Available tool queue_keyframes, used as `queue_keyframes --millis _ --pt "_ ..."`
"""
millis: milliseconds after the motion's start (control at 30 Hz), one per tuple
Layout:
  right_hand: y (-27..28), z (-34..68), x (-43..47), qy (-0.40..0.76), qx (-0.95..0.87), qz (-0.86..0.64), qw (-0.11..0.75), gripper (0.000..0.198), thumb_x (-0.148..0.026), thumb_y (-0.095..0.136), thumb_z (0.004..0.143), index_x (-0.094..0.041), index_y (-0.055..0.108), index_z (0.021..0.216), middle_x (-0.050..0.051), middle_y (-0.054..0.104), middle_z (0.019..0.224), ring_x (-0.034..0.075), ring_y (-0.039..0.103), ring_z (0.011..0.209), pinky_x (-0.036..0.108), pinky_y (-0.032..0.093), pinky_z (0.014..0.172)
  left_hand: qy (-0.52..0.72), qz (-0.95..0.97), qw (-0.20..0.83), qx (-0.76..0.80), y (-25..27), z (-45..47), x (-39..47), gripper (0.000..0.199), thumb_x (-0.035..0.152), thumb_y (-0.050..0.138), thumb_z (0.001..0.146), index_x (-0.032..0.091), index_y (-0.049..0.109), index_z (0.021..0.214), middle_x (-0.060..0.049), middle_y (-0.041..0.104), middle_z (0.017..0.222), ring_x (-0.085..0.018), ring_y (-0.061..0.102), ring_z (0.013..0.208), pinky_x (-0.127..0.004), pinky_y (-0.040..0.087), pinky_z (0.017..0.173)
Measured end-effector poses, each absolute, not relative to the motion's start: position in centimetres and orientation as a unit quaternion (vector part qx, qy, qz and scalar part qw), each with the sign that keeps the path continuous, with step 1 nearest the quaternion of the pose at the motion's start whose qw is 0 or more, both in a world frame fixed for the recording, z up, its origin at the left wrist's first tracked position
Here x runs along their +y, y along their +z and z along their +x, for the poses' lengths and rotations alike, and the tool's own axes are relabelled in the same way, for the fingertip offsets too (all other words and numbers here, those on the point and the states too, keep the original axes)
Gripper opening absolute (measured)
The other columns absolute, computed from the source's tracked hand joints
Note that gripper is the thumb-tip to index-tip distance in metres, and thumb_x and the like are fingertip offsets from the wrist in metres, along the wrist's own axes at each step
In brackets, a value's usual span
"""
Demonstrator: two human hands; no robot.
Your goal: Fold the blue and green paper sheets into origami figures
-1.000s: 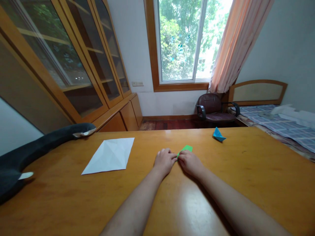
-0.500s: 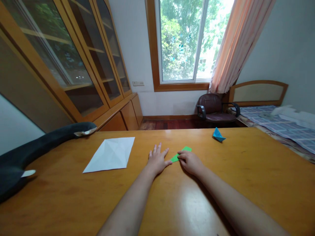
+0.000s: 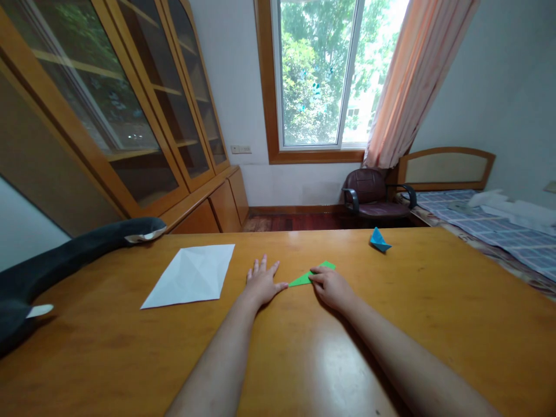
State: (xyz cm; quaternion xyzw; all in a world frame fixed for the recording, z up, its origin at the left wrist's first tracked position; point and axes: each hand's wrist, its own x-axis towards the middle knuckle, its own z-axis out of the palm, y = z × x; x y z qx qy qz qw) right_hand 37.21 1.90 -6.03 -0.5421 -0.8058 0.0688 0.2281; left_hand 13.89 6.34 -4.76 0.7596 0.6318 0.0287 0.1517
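A folded piece of green paper (image 3: pixel 299 281) lies slantwise on the table, narrowing to a point on its left. My left hand (image 3: pixel 262 285) rests flat with its fingers spread; its thumb tip is at the paper's pointed left end. Across the paper's middle, my right hand (image 3: pixel 332 285) has its fingers bent and pressed together on it, covering part of it. The paper's far right end shows beyond those fingers.
A creased white paper sheet (image 3: pixel 191 275) lies left of my hands. A blue folded paper boat (image 3: pixel 379 240) stands near the table's far edge. A dark, curved plush-like object (image 3: pixel 78 249) lies along the left side. An armchair (image 3: pixel 369 194) and a bed (image 3: pixel 499 214) are beyond the wooden table (image 3: pixel 304 370).
My left hand has slid left, away from my right hand. More of the green paper's pointed left end shows between them. The whole view has shifted slightly.
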Motion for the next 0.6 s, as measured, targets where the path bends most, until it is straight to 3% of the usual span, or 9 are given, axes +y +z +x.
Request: queue_keyframes --millis 233,433,600 --pt "-5.8 37.1 1.7 0.058 -0.811 -0.532 0.238 0.029 -0.018 0.048 0.088 -0.022 0.075 0.095 0.008 0.068 0.115 0.02 0.06 0.107 0.033 0.045 0.096 0.06 0.735 0.153 0.658 -5.4 13.9 6.9 0.09 0.067 0.066 0.063 0.029 0.041 0.14 -0.012 0.014 0.157 -0.035 0.009 0.144 -0.051 0.014 0.113" --pt "-6.4 37.1 1.9 0.064 -0.805 -0.537 0.245 0.029 -0.018 0.049 0.086 -0.021 0.075 0.097 0.009 0.068 0.115 0.021 0.06 0.106 0.034 0.045 0.096 0.037 0.697 0.182 0.693 -4.6 15.0 7.5 0.099 0.057 0.079 0.051 0.031 0.041 0.139 -0.012 0.014 0.158 -0.037 0.01 0.144 -0.053 0.016 0.112" --pt "-6.6 37.2 2.2 0.078 -0.795 -0.545 0.257 0.03 -0.016 0.05 0.084 -0.022 0.075 0.097 0.008 0.068 0.116 0.021 0.06 0.107 0.034 0.044 0.097 0.057 0.689 0.178 0.7 -4.4 15.0 7.3 0.1 0.056 0.078 0.052 0.027 0.04 0.139 -0.013 0.013 0.158 -0.036 0.008 0.144 -0.05 0.016 0.114"
